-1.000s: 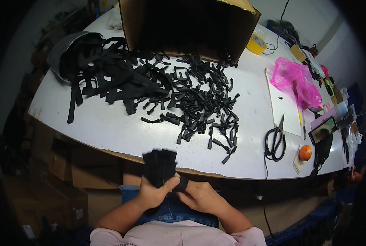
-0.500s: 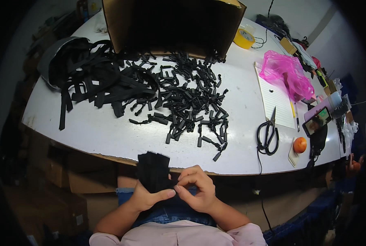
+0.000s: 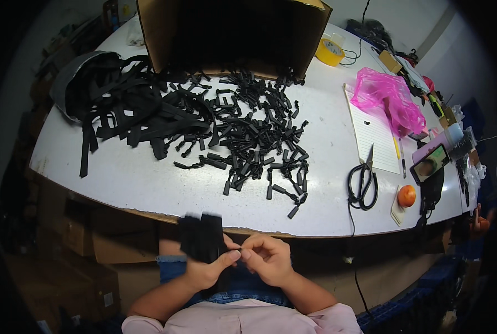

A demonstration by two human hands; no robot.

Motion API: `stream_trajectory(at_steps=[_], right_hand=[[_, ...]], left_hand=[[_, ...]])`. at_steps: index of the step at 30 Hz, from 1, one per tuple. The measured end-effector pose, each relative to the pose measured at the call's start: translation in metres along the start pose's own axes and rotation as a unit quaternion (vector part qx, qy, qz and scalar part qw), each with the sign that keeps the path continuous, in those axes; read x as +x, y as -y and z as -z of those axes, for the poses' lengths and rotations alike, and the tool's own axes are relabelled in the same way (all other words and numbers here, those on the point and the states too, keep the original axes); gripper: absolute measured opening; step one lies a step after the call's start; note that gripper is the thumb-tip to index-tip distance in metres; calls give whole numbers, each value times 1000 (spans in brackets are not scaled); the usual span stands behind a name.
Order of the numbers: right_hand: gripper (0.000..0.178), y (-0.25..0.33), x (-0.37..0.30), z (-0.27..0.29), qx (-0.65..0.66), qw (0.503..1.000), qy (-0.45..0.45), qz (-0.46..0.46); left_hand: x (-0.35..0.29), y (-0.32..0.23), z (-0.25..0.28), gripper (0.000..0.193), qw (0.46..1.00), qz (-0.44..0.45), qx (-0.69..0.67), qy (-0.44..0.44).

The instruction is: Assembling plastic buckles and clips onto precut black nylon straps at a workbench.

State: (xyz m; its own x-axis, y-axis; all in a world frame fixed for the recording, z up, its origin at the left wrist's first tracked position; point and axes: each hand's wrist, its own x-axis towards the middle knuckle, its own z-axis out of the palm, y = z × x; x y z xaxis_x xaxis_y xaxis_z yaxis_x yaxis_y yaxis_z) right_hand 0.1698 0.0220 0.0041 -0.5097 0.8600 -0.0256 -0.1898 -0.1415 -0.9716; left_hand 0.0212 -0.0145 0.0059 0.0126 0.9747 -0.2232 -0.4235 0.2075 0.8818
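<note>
Over my lap, just off the table's front edge, my left hand [image 3: 208, 268] is closed around a bundle of black fabric straps [image 3: 202, 236] whose ends stick up. My right hand [image 3: 268, 257] pinches a small dark piece, too small to name, right against the left thumb and fingertips. On the table in front lies a heap of small black plastic pieces [image 3: 251, 131], long tabs joined by short links. To its left, a pile of black webbing straps [image 3: 142, 114] spills out of a grey bag [image 3: 73, 83].
An open cardboard box [image 3: 148, 42] stands behind the heap. Toward the right lie black-handled scissors [image 3: 363, 185], a lined notepad [image 3: 375, 145], a pink plastic bag [image 3: 387, 97], an orange fruit [image 3: 406, 196], a propped phone [image 3: 430, 165] and yellow tape [image 3: 330, 53].
The fabric bundle has shifted slightly left and tilted, its top blurred by motion. My left thumb and fingers have come closer to my right fingertips, and both hands now meet at the small piece.
</note>
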Motion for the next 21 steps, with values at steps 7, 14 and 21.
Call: stream_trajectory(at_steps=[7, 14, 21], right_hand=[[10, 14, 4, 10, -91, 996, -21, 13], [17, 34, 35, 60, -667, 696, -198, 179], [11, 38, 30, 46, -470, 845, -213, 137]], left_hand=[[3, 1, -4, 13, 967, -201, 150, 43], [8, -5, -9, 17, 985, 100, -144, 5], [5, -3, -4, 19, 998, 47, 31, -8]])
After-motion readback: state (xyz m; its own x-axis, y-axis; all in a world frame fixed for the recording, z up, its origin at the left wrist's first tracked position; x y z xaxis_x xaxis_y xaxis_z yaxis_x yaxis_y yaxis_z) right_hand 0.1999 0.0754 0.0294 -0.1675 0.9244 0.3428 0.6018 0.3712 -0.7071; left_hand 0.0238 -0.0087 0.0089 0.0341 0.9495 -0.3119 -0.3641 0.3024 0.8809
